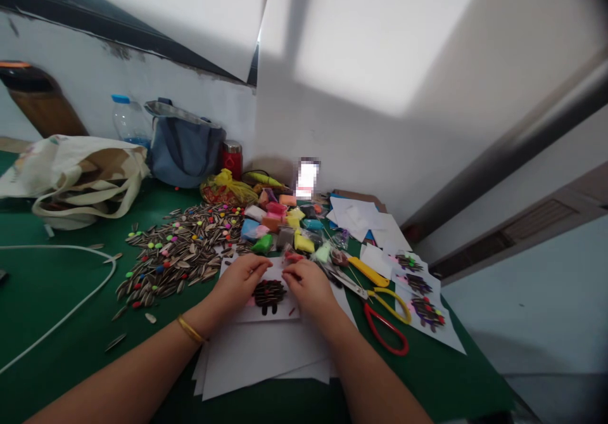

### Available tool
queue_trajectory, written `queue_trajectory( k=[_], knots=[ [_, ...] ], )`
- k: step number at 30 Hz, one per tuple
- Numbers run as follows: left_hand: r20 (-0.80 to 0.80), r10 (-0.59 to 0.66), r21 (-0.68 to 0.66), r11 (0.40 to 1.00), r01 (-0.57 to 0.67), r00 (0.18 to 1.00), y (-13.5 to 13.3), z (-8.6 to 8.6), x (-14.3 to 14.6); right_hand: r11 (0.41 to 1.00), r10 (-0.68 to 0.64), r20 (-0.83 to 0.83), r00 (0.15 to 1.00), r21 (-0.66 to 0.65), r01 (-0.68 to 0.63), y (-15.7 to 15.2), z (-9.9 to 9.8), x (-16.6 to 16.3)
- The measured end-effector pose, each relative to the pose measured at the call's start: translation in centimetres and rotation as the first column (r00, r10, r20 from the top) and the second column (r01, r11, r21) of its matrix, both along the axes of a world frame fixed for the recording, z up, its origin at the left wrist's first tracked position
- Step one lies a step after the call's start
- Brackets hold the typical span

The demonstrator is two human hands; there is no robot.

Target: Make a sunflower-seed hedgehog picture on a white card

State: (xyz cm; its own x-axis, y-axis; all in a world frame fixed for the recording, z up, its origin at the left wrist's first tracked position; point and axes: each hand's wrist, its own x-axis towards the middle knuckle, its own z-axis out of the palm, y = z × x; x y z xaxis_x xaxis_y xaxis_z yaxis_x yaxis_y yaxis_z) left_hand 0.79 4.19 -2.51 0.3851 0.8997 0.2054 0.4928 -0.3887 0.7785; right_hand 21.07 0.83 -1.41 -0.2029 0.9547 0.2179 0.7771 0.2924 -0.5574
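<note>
My left hand (pixel 241 282) is closed in a pinch over the upper left of a small white sheet (pixel 247 313). Across from it, my right hand (pixel 310 286) pinches thumb and fingers together at the sheet's upper right. Whatever either pinch holds is too small to make out. Between the hands, a hedgehog figure (pixel 270 293) of dark striped sunflower seeds lies on the sheet, with dark feet and a pink part at its left. A red clay packet (pixel 293 256) lies just beyond my right fingers. Larger white sheets (pixel 256 354) are stacked underneath.
Sunflower seeds (pixel 190 240) with coloured balls are heaped at left. Clay packets (pixel 273 224) lie ahead. Scissors (pixel 389 335), a yellow cutter (pixel 368 272) and sheets with finished hedgehogs (pixel 427 313) are at right. Bags (pixel 185 151), a red flask (pixel 232 160) and a phone (pixel 306 177) stand behind.
</note>
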Motion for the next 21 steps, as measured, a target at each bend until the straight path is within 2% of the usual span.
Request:
queue_trajectory(
  k=[2,5,11,17,21],
  knots=[
    [0.004,0.035,0.044,0.998,-0.035,0.999,0.3,0.0,-0.3,0.999,-0.034,-0.019,0.999,0.034,0.034,0.0,0.5,0.7],
    [-0.015,0.091,0.009,0.996,-0.091,0.996,0.8,0.0,-0.6,0.989,-0.107,-0.033,0.994,0.097,0.11,0.1,0.9,1.7],
    [-0.132,0.112,-0.028,0.993,-0.117,0.985,0.7,0.8,-1.0,0.97,-0.205,0.099,0.974,0.155,0.189,0.3,0.6,2.2],
    [-0.276,0.126,0.147,0.985,-0.088,0.953,0.7,0.9,-1.3,0.976,-0.207,0.169,0.964,0.11,0.19,0.2,0.6,1.6],
    [-0.359,0.145,0.16,0.983,-0.092,0.922,0.6,0.9,-1.3,0.977,-0.206,0.179,0.962,0.097,0.191,0.2,0.5,1.6]
  ],
)
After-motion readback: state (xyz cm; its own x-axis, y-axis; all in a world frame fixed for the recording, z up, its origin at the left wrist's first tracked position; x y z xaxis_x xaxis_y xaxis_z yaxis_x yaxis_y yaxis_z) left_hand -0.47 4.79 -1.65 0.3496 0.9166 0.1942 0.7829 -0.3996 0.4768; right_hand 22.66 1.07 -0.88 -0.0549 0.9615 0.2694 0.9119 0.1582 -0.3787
